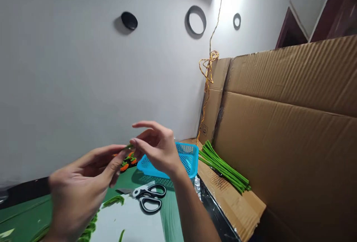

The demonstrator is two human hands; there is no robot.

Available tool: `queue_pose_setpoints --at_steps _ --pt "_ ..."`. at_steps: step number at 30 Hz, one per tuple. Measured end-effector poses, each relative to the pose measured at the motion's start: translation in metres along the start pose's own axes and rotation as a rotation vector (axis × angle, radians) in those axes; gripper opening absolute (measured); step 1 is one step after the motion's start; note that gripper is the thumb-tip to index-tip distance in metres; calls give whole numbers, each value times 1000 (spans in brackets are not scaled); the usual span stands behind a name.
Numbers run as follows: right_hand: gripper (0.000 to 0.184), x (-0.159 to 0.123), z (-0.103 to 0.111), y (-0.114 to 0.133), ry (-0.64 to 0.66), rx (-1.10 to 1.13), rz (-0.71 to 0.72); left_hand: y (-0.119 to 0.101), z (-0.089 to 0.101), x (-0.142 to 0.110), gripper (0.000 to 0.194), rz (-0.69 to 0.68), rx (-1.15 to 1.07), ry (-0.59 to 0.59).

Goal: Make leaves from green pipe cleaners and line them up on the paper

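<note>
My left hand (80, 190) and my right hand (156, 147) meet in front of me, fingertips pinched together on a small green pipe-cleaner piece (128, 146). Both hands hover above the green table (25, 218). Just below them lie black-handled scissors (147, 193) and a curled green pipe-cleaner scrap (113, 200). Behind my hands sit small orange-and-green finished pieces (126, 162) and a blue plastic basket (186, 158).
A bundle of long green pipe cleaners (223, 167) rests on a cardboard flap (240, 201) to the right. A tall cardboard box wall (287, 130) stands on the right. A white sheet (134, 223) lies on the table. A grey wall with round fittings is behind, and a yellow cord (208, 67) hangs down.
</note>
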State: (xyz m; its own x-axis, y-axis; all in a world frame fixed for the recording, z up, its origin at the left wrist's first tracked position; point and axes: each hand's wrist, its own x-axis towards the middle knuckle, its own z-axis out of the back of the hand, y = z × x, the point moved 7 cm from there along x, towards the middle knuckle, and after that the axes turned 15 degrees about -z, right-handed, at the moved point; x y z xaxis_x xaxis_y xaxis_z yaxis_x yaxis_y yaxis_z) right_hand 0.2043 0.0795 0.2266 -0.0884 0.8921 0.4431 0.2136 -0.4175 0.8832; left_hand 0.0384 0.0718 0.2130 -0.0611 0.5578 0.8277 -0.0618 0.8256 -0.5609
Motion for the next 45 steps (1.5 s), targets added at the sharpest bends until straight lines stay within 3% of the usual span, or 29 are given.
queue_pose_setpoints --at_steps 3,6,11,15,16,20,24,30,35,45 --pt "55 12 2 -61 -15 74 -196 33 2 -22 40 201 -66 11" --pt "53 -3 -3 -104 4 97 -255 61 12 -54 49 331 -102 75" --pt "56 -51 -13 -155 226 124 -405 76 25 -119 50 418 -4 128" --pt "52 -62 -12 -184 182 166 -424 81 30 -145 63 370 4 -67" --pt "52 -63 -13 -189 168 174 -424 82 29 -148 63 365 24 -55" --pt "51 -68 -13 -198 149 197 -441 85 21 -157 60 412 37 138" --pt "48 -80 -5 -195 155 214 -481 85 21 -162 56 447 1 185" --pt "43 -87 1 -192 101 217 -500 90 17 -163 45 423 -55 180" --pt "36 -95 0 -192 26 182 -469 81 17 -167 34 365 -68 150" --pt "31 -107 3 -190 33 164 -503 69 14 -174 28 326 -88 98"
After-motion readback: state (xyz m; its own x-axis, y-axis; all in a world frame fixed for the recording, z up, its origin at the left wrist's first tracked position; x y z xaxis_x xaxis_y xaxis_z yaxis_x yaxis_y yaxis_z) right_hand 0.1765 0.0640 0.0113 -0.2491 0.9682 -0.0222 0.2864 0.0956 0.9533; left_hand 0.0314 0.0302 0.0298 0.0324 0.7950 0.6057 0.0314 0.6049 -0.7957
